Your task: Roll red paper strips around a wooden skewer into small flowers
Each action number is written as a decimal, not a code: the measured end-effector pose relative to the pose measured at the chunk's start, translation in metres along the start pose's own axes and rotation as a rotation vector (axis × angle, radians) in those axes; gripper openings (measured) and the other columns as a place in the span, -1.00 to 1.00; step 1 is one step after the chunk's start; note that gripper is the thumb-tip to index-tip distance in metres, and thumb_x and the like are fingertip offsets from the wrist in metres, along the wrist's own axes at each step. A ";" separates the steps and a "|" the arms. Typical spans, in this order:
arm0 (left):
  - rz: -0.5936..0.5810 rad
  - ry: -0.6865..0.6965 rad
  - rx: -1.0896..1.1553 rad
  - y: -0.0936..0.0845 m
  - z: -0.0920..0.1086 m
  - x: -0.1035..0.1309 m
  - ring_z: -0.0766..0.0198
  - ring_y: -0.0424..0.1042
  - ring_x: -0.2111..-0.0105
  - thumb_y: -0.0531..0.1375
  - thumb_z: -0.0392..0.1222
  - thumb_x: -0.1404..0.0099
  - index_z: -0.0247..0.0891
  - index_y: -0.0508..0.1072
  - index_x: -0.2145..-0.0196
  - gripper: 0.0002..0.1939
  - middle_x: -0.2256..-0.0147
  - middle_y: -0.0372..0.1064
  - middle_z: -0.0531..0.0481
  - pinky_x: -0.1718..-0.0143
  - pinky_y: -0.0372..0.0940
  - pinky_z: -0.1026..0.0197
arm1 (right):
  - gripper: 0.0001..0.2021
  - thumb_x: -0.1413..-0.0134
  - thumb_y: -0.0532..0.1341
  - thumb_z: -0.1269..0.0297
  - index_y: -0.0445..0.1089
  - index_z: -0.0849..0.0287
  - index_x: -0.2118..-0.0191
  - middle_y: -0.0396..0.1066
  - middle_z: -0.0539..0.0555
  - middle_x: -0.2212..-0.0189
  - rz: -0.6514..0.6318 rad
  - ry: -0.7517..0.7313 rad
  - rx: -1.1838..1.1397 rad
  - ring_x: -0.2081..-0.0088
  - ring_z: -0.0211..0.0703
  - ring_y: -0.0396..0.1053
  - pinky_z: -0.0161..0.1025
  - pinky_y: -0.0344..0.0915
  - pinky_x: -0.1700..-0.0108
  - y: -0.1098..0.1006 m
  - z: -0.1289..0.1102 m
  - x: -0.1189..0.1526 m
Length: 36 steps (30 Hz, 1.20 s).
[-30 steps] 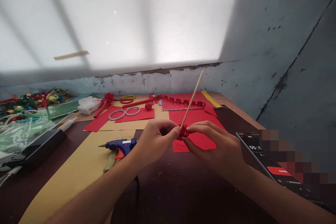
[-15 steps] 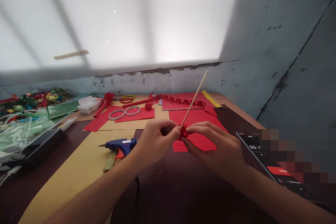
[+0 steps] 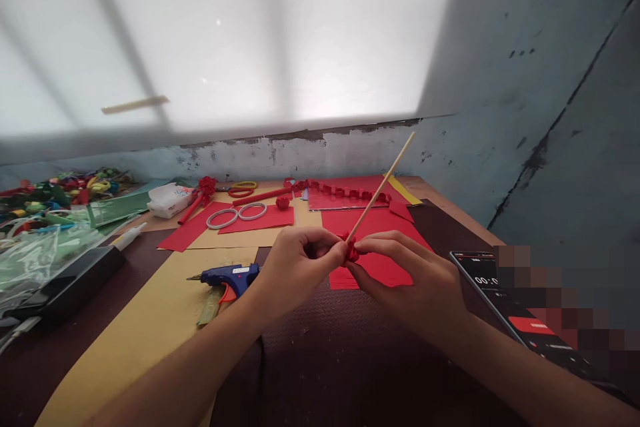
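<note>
A small curled red paper piece [image 3: 353, 251] is pinched between my two hands over the middle of the table. My left hand [image 3: 305, 270] grips its left side with thumb and forefinger. On its right side, the fingertips of my right hand [image 3: 413, 273] close on it. A thin wooden stick [image 3: 383, 183] rises from the red piece, tilted up to the right; its lower end is hidden in the paper and fingers. Red paper sheets [image 3: 395, 267] lie behind my hands.
A blue glue gun [image 3: 233, 277] lies left of my left wrist on tan card [image 3: 145, 313]. A phone [image 3: 493, 293] sits at the right. Farther back are tape rings [image 3: 253, 211], scissors [image 3: 243, 189] and a folded red strip [image 3: 345, 192]. A black box [image 3: 75, 280] is at left.
The stick has tilted farther to the right, and the red paper piece has turned slightly with it. Both hands stay in nearly the same place.
</note>
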<state>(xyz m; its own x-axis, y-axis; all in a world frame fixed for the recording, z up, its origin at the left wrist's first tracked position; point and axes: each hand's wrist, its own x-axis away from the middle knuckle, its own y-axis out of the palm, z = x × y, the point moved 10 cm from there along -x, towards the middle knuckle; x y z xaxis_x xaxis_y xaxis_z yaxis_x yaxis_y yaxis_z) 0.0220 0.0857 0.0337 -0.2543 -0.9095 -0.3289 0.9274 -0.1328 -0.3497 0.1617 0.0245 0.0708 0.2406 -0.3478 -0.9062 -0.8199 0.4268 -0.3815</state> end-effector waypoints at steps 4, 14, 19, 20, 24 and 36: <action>-0.015 -0.027 0.054 0.002 -0.006 -0.001 0.32 0.32 0.50 0.28 0.02 -0.29 -0.27 0.64 0.34 -0.71 0.50 0.43 -0.03 0.53 0.14 0.29 | -0.78 -0.06 0.40 0.48 0.49 0.15 0.16 0.57 0.04 0.29 0.000 -0.007 -0.002 0.27 -0.25 0.54 -0.33 0.49 0.18 0.001 0.000 0.000; -0.029 -0.066 0.097 0.003 -0.009 0.000 0.40 0.13 0.53 0.32 -0.02 -0.26 -0.29 0.58 0.39 -0.74 0.56 0.17 0.10 0.51 0.07 0.30 | -0.77 -0.05 0.39 0.50 0.49 0.16 0.16 0.55 0.04 0.28 -0.002 -0.007 -0.009 0.26 -0.27 0.53 -0.35 0.47 0.17 0.001 0.000 0.000; -0.014 0.010 -0.065 0.002 0.004 0.002 0.41 0.11 0.55 0.25 -0.05 -0.32 -0.29 0.58 0.38 -0.74 0.59 0.15 0.12 0.54 0.04 0.30 | -0.77 -0.06 0.39 0.48 0.49 0.17 0.15 0.54 0.07 0.22 -0.015 0.000 -0.017 0.21 -0.24 0.52 -0.31 0.47 0.11 0.003 0.002 0.000; -0.014 0.026 -0.099 0.002 0.007 0.002 0.40 0.14 0.54 0.22 -0.07 -0.34 -0.29 0.58 0.39 -0.74 0.57 0.21 0.10 0.54 0.05 0.30 | -0.78 -0.06 0.39 0.48 0.49 0.17 0.14 0.53 0.08 0.22 -0.016 0.000 -0.019 0.21 -0.24 0.52 -0.31 0.47 0.11 0.003 0.002 0.000; -0.018 0.052 -0.156 0.002 0.011 0.002 0.35 0.29 0.47 0.16 -0.15 -0.37 -0.28 0.58 0.39 -0.74 0.47 0.44 0.01 0.48 0.14 0.30 | -0.77 -0.07 0.38 0.48 0.49 0.16 0.13 0.54 0.08 0.20 -0.019 -0.010 -0.031 0.19 -0.22 0.53 -0.28 0.48 0.09 0.003 0.000 -0.001; -0.038 0.070 -0.170 0.004 0.012 0.003 0.36 0.27 0.48 0.17 -0.12 -0.37 -0.28 0.53 0.43 -0.73 0.46 0.46 0.01 0.47 0.14 0.31 | -0.72 -0.08 0.36 0.54 0.49 0.14 0.09 0.54 0.08 0.19 -0.027 -0.020 -0.053 0.19 -0.20 0.52 -0.24 0.50 0.10 0.005 -0.001 0.000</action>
<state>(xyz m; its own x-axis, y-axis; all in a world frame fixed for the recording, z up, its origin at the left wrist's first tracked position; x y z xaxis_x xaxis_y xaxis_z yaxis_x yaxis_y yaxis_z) 0.0287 0.0774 0.0421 -0.3122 -0.8749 -0.3703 0.8584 -0.0927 -0.5046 0.1578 0.0259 0.0690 0.2731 -0.3413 -0.8994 -0.8393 0.3723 -0.3962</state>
